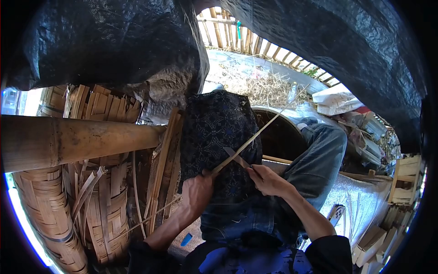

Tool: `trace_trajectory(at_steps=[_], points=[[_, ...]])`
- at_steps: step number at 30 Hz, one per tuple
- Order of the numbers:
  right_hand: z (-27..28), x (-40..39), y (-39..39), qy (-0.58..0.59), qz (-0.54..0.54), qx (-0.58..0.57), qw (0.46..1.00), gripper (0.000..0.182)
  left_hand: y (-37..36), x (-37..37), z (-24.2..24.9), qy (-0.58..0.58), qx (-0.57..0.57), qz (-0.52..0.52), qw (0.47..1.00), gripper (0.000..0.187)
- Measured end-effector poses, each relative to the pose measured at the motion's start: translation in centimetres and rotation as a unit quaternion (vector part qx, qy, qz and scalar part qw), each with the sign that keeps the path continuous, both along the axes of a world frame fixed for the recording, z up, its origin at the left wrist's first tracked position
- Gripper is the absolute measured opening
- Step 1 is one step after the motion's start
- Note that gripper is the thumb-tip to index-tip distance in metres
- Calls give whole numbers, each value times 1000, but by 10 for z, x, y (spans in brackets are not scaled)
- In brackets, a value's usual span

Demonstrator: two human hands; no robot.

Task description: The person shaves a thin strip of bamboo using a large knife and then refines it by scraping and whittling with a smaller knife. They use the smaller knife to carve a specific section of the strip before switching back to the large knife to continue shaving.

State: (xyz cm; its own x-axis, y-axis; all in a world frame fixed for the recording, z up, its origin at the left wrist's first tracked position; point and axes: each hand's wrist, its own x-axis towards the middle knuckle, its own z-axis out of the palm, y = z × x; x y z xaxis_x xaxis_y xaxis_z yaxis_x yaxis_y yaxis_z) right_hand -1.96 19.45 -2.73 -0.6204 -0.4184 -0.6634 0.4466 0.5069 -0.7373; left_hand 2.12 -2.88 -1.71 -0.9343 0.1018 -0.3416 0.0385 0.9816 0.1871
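Note:
My left hand (197, 191) grips a long thin bamboo strip (255, 136) that slants up and to the right past my raised knee. My right hand (267, 179) holds a knife (237, 157) whose blade lies across the strip just above my left hand. A dark patterned cloth (214, 132) covers my left thigh beneath the strip. The strip's lower end trails down to the left past my left forearm.
A thick bamboo pole (68, 139) runs across the left. Woven bamboo baskets (50, 214) and loose splints (162, 160) stand under it. A black tarp (105, 41) hangs overhead. My jeans-clad right leg (319, 155) is bent, with wooden pieces (401, 182) at the far right.

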Motion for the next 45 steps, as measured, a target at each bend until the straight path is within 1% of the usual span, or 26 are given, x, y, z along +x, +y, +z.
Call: trace_trajectory(at_steps=[3, 5, 8, 12, 15, 17, 18, 20, 21, 22, 23, 24, 25, 26, 27, 29, 31, 32, 34, 35, 37, 40, 41, 42, 43, 45], points=[[-5, 0, -1, -32, 37, -24, 999, 34, 4, 0, 5, 0, -5, 4, 1000, 31], [-8, 3, -2, 34, 60, -34, 997, 33, 5, -1, 9, -4, -1, 6, 1000, 30], [-4, 4, -4, 49, 85, -43, 994, 32, 7, -3, 12, -18, 6, 1, 1000, 28], [-1, 4, -3, 29, 82, -48, 995, 31, 8, -2, 14, -32, -18, -16, 999, 25], [-1, 1, 0, 54, 83, -66, 993, 32, 12, -2, 15, -28, -16, -8, 999, 22], [3, 2, 1, -13, 95, -41, 995, 33, 12, 1, 14, -28, -18, -16, 999, 24], [6, 4, -1, -11, 93, -46, 995, 33, 13, -4, 18, -18, -18, -23, 999, 27], [11, 9, -1, 41, 12, -67, 997, 34, 18, -18, 36, -19, -8, -18, 1000, 32], [11, 9, 4, 42, 8, -66, 997, 34, 23, -26, 47, -22, 6, -7, 1000, 36], [11, 7, 9, 88, -32, -121, 988, 33, 24, -34, 53, -19, 7, -11, 1000, 36], [11, 5, 15, 133, -71, -177, 973, 31, 23, -40, 60, -36, 122, 19, 992, 39], [11, -1, 25, 130, -73, -171, 974, 28, 20, -44, 64, -54, 234, 47, 970, 42], [11, -1, 30, 131, -78, -171, 973, 28, 15, -44, 59, -54, 233, 42, 970, 42], [11, -1, 35, 168, -57, -194, 965, 28, 8, -45, 49, -180, 394, 153, 888, 40], [10, 0, 39, 202, -37, -215, 955, 28, 7, -46, 44, -297, 530, 257, 752, 38], [5, 2, 41, 215, -11, -207, 954, 28, 11, -46, 44, -330, 535, 231, 743, 40], [-6, 5, 39, 149, -42, -238, 959, 30, 12, -45, 36, -365, 567, 261, 691, 34], [-6, 3, 40, 149, -41, -239, 959, 30, 12, -45, 34, -365, 568, 261, 690, 34], [-2, -6, 42, 94, 7, -191, 977, 25, 13, -45, 31, -363, 577, 286, 673, 32], [-1, -8, 42, 94, 6, -190, 977, 25, 15, -45, 30, -364, 577, 286, 673, 32], [0, -13, 41, 44, 29, -162, 985, 27, 18, -45, 29, -339, 545, 304, 704, 33], [6, -20, 35, 36, 18, -143, 989, 25, 15, -43, 25, -327, 547, 278, 719, 35], [-4, -18, 32, 34, 20, -143, 989, 25, 14, -43, 24, -327, 548, 280, 717, 35], [-22, -13, 29, 213, 17, -138, 967, 22, 15, -43, 22, -325, 548, 298, 711, 35], [-29, -10, 26, 386, 14, -130, 913, 19, 16, -42, 20, -323, 548, 314, 704, 35], [-27, -10, 25, 394, 14, -112, 912, 16, 21, -39, 15, -312, 555, 329, 698, 36]])
